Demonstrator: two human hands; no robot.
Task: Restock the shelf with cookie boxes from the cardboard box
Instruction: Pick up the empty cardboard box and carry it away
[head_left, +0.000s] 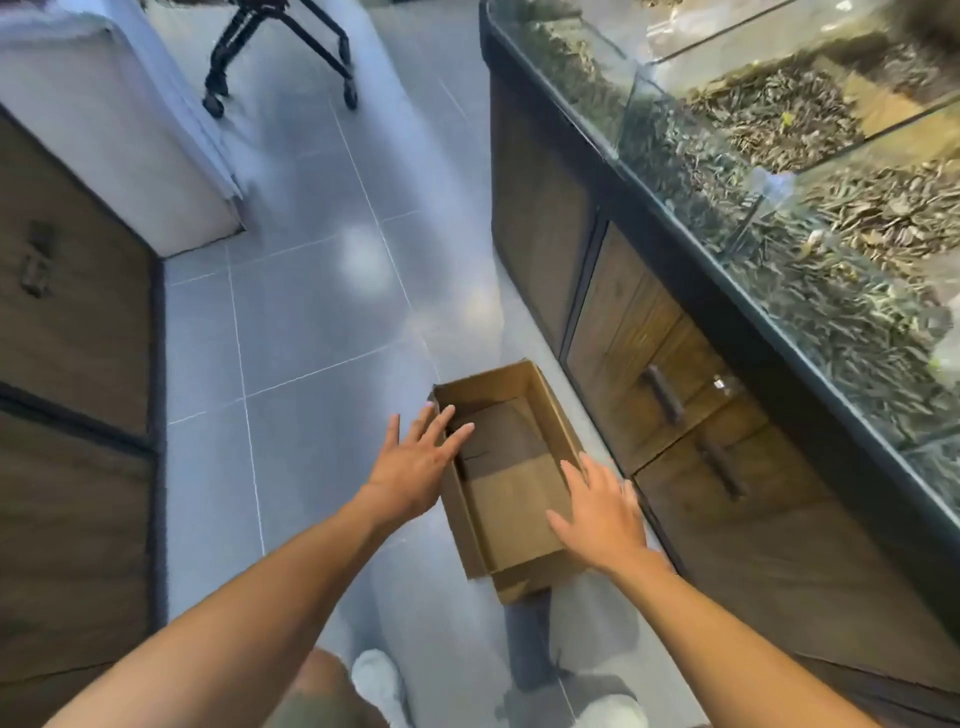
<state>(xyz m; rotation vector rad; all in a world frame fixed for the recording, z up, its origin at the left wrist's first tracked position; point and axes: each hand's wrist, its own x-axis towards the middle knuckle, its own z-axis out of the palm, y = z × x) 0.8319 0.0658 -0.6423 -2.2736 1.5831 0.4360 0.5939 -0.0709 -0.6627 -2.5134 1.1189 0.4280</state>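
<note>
Cardboard box (506, 493), one, between left hand (418, 467), right hand (602, 512).

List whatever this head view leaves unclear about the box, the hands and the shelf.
1. Contact: seen from above, whether the left hand or right hand touches the cardboard box cannot be told.
2. Shelf to restock: not identifiable in this view.
3. Cookie boxes: none visible; the box bottom shows bare, its corners partly covered by the hands.
4. Glass bins: contents blurred.
5. Wheeled frame: cut off by the top edge.

Left hand (415, 470) — cardboard box (519, 382) — right hand (602, 514)
</note>
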